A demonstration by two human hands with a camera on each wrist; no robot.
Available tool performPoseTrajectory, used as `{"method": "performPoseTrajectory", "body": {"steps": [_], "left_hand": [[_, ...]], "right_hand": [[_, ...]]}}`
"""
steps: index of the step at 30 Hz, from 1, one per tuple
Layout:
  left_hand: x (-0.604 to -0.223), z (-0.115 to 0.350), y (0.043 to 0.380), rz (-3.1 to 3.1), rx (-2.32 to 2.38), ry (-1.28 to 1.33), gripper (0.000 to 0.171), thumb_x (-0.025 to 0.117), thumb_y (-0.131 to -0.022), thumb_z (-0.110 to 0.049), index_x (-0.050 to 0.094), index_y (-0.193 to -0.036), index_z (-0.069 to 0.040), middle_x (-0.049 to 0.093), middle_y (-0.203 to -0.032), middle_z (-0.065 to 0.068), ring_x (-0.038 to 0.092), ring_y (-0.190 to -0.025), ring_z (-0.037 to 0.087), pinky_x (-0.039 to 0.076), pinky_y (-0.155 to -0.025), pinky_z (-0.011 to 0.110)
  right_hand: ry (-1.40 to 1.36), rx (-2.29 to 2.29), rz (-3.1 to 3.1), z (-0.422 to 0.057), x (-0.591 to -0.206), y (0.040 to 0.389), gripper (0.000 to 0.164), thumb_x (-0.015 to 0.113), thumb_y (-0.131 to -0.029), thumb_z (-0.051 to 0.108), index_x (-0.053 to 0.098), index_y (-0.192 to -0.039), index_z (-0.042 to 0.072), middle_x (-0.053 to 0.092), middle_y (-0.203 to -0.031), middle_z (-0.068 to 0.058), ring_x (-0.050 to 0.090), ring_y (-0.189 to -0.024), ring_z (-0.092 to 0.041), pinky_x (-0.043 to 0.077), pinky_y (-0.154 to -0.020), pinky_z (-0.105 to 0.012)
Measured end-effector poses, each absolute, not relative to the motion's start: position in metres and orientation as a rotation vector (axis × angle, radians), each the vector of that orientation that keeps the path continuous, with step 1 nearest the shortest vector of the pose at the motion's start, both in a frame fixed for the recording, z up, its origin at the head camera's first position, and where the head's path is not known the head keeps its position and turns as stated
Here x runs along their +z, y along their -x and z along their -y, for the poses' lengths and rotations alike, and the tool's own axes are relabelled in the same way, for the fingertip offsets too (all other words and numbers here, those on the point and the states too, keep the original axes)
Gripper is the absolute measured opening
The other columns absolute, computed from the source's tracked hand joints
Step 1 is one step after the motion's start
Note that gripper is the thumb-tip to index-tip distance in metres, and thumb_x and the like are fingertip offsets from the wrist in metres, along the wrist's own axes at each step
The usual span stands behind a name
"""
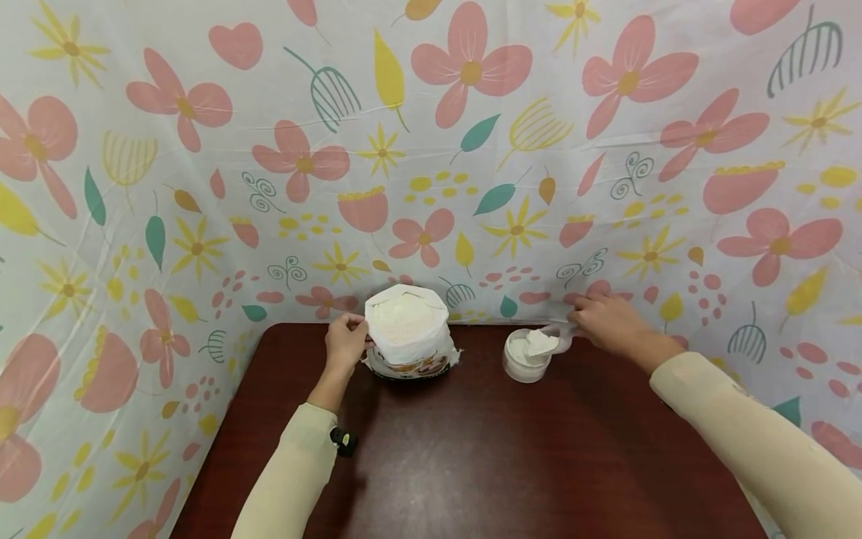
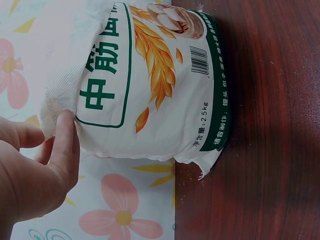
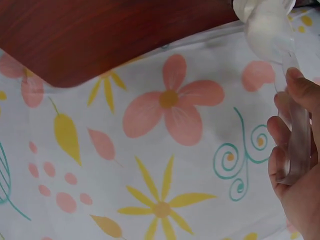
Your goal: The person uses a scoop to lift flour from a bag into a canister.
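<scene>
An opened flour bag (image 1: 404,329), its top edge folded outward, stands upright near the back of the table with white flour inside. My left hand (image 1: 346,344) pinches the bag's folded rim at its left side; in the left wrist view the thumb and fingers (image 2: 65,145) hold the cloth edge. In my right hand (image 1: 609,322) is a clear plastic scoop (image 3: 299,135), gripped by its handle. White flour (image 1: 542,343) fills the scoop's bowl, which is over the right side of a round clear container (image 1: 527,370). Flour also lies inside that container.
The dark red-brown table (image 1: 458,449) ends at the back against a flower-printed cloth (image 1: 431,150), which also hangs along the left side. The container stands to the right of the bag, with bare tabletop between them.
</scene>
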State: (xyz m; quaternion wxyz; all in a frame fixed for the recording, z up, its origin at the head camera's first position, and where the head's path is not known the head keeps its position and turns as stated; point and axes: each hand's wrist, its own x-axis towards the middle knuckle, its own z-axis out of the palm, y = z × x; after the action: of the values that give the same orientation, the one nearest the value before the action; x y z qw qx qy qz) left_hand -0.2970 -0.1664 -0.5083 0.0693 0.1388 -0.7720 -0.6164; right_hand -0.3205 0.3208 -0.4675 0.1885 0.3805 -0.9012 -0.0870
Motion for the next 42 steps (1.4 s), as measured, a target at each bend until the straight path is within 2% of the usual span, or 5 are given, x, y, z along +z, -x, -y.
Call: {"method": "performPoseTrajectory", "body": {"steps": [12,19,26,35,42], "left_hand": [[-0.509,0.166,0.297,2.323,-1.848,-0.416,0.020,0.058,-0.102,-0.007,0.066,-0.115,0.005,0.061,-0.096,0.016,0.067,-0.065,0.011,0.066,-0.085,0.053],[-0.509,0.166,0.297,2.318,-1.844,-0.418,0.019,0.058,-0.101,-0.007,0.067,-0.113,0.006,0.061,-0.094,0.015,0.067,-0.065,0.010,0.068,-0.079,0.046],[-0.509,0.166,0.298,2.316,-1.845,-0.410,0.019,0.058,-0.101,-0.007,0.067,-0.112,0.006,0.061,-0.092,0.015,0.067,-0.064,0.010,0.068,-0.080,0.049],[-0.509,0.167,0.298,2.307,-1.867,-0.413,0.019,0.058,-0.100,-0.006,0.067,-0.112,0.006,0.061,-0.092,0.014,0.068,-0.065,0.010,0.068,-0.068,0.032],[-0.510,0.167,0.298,2.294,-1.885,-0.416,0.019,0.058,-0.100,-0.007,0.067,-0.112,0.006,0.061,-0.092,0.014,0.068,-0.065,0.010,0.069,-0.073,0.039]], "right_hand": [[-1.131,-0.451,2.497,-0.311,-0.455,0.328,0.021,0.094,-0.071,0.016,0.075,-0.080,0.015,0.071,-0.096,-0.005,0.066,-0.083,-0.030,0.055,-0.071,-0.047],[-1.135,-0.565,2.528,-0.306,-0.444,0.329,0.018,0.091,-0.075,0.015,0.073,-0.079,0.015,0.071,-0.092,-0.003,0.066,-0.082,-0.028,0.059,-0.066,-0.046],[-1.154,-0.635,2.531,-0.302,-0.434,0.331,0.015,0.088,-0.078,0.015,0.073,-0.080,0.015,0.070,-0.087,-0.002,0.064,-0.081,-0.027,0.056,-0.061,-0.042],[-1.178,-0.712,2.501,-0.290,-0.416,0.328,0.017,0.085,-0.081,0.006,0.071,-0.075,0.014,0.064,-0.078,-0.002,0.060,-0.073,-0.025,0.054,-0.058,-0.040],[-1.196,-0.735,2.505,-0.287,-0.414,0.328,0.020,0.086,-0.079,0.002,0.071,-0.074,0.014,0.063,-0.079,-0.003,0.062,-0.076,-0.027,0.057,-0.065,-0.045]]}}
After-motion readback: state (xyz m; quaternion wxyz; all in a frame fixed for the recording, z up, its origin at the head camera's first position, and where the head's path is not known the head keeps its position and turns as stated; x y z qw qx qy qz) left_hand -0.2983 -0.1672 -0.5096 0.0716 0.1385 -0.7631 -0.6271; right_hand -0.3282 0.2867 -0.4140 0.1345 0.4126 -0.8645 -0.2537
